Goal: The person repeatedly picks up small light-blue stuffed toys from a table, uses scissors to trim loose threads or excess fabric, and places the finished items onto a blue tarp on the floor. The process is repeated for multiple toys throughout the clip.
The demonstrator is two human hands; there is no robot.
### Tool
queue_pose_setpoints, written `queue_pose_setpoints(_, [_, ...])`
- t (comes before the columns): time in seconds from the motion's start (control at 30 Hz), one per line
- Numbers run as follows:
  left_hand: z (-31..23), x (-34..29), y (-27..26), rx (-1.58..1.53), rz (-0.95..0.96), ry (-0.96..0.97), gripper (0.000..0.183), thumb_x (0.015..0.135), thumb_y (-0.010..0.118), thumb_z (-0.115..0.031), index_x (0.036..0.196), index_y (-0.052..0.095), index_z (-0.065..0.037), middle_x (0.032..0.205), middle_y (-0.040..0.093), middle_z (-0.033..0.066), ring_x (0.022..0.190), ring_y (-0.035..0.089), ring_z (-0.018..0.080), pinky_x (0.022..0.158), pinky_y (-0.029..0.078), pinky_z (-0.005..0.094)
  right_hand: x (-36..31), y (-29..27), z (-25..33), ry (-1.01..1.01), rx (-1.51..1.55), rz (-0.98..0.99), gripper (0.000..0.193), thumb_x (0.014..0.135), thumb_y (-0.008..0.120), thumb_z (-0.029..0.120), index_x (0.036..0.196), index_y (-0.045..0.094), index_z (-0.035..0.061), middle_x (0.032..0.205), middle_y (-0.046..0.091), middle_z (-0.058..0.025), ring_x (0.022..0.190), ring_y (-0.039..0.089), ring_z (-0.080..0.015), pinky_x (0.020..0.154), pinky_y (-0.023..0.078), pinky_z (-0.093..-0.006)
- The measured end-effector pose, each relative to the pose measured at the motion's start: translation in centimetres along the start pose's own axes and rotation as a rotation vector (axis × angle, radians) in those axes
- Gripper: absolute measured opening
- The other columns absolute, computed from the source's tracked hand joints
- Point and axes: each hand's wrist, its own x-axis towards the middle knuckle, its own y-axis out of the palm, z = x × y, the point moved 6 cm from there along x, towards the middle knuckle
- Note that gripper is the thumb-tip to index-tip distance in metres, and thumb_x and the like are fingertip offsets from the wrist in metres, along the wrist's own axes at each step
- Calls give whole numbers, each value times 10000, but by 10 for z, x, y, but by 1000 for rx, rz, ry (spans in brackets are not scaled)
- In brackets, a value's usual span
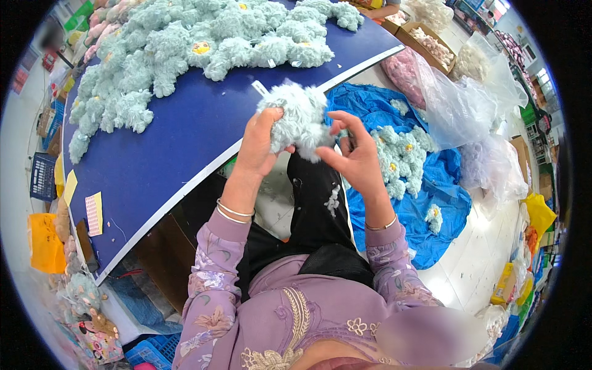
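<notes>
A fluffy pale blue-green plush toy (297, 117) is held up just off the table's near edge, above my lap. My left hand (258, 143) is closed round its left side, the thumb pressed into the fur. A white tag (259, 88) sticks out at the toy's upper left. At the toy's right side, my right hand (359, 155) has its thumb and fingers spread apart, the thumb tip by the lower fur. I cannot see whether it touches the fur. The toy's underside is hidden.
A heap of similar plush toys (185, 46) covers the far part of the blue table (185, 139). More toys (401, 160) lie on a blue plastic sheet (447, 203) at right. Clear bags (459, 111) and a cardboard box (425, 46) stand beyond. Sticker sheets (94, 213) lie at left.
</notes>
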Motion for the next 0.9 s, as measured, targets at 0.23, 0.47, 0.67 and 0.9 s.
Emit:
queue_pose_setpoints(0.23, [23,-8,-5,-82,-65,-114,357,945,409,-358,1151,573,-116,985,669,12,789,640,115,506,461,252,-7,12,5,-22,-138,86,606,684,815,152,1216,537,67,1090,606,-108,924,598,-185,791,484,-307])
queue_pose_setpoints(0.47, [35,-13,-7,-86,-89,-222,349,978,420,-346,1215,499,-102,1062,633,38,879,652,151,528,526,298,-13,11,-9,-151,-100,-36,490,710,778,115,1147,574,29,967,653,-77,810,614,-117,691,498,-265])
queue_pose_setpoints(0.67, [12,-19,5,426,-76,93,353,983,463,-249,1261,504,-36,1256,536,71,1168,479,123,907,415,279,-13,-35,-20,-38,-141,-248,348,711,745,91,1034,631,29,846,648,-63,726,589,-115,659,495,-272])
queue_pose_setpoints(0.9, [-134,-125,121,0,1001,560,452,929,446,-383,1161,595,-25,1298,515,155,1183,473,284,939,397,386,-15,-127,-46,90,-71,-529,551,862,641,106,1339,395,-18,1119,616,-144,1003,580,-170,867,464,-297])
